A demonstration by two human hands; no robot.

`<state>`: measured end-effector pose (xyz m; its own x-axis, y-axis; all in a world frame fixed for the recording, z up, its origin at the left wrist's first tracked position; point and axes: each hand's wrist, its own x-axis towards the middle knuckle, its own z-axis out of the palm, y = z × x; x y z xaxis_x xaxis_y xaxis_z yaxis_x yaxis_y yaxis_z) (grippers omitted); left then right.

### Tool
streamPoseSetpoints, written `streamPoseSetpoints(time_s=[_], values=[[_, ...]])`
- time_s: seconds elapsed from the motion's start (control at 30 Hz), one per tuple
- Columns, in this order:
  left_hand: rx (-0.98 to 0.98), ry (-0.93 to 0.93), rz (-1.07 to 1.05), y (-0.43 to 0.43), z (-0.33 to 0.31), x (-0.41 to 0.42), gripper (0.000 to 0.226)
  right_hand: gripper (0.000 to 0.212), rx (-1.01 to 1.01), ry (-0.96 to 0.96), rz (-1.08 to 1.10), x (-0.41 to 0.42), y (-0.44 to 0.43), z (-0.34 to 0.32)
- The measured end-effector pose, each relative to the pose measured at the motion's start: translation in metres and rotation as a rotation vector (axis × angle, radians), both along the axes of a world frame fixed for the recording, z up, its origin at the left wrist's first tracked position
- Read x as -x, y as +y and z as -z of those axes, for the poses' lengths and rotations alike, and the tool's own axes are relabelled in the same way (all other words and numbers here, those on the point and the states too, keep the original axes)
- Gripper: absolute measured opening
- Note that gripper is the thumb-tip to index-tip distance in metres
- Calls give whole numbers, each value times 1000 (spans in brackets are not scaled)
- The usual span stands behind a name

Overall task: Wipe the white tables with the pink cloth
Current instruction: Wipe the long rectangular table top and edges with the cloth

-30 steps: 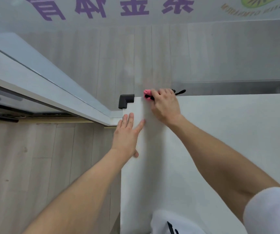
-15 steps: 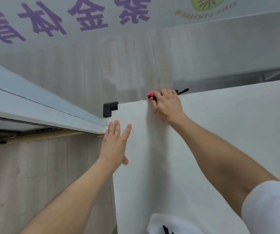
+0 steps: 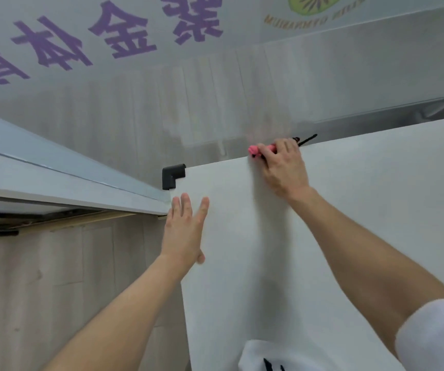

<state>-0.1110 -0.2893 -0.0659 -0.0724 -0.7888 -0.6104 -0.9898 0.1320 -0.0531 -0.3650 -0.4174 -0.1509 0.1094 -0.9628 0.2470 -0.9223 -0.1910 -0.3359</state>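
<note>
A white table [image 3: 362, 223] fills the right half of the head view. At its far edge my right hand [image 3: 282, 167] is closed over the pink cloth [image 3: 255, 150], of which only a bunched end shows past my fingers, along with a thin black strap by my knuckles. My left hand [image 3: 186, 228] lies flat on the table's left edge with its fingers spread and holds nothing.
A black rubber corner guard [image 3: 172, 175] caps the table's far left corner. Another white table [image 3: 41, 183] runs off to the left and meets that corner. Pale wood floor [image 3: 41, 290] lies below, and a wall with purple lettering [image 3: 124, 36] stands beyond.
My right hand with the pink cloth has slid to the right along the far edge, away from the corner guard. My left hand has stayed flat at the left edge. The view has tilted.
</note>
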Motion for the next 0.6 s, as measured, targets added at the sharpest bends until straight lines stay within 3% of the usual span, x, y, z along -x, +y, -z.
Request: streamPoseSetpoints(time_s=[0.17, 0.27, 0.43, 0.5, 0.6], values=[[-9, -16, 4, -2, -4, 3, 157, 45, -91, -69, -258, -135, 17, -16], [-7, -14, -11, -3, -4, 1, 160, 36, -18, -122, -250, -119, 10, -10], [-13, -7, -25, 0, -3, 1, 158, 27, 37, -84, -47, -22, 5, 5], [-15, -6, -13, -1, -3, 2, 158, 13, 45, -119, 38, -47, 4, 7], [-9, -6, -13, -4, -8, 5, 152, 9, -9, -158, -133, -145, 17, -7]])
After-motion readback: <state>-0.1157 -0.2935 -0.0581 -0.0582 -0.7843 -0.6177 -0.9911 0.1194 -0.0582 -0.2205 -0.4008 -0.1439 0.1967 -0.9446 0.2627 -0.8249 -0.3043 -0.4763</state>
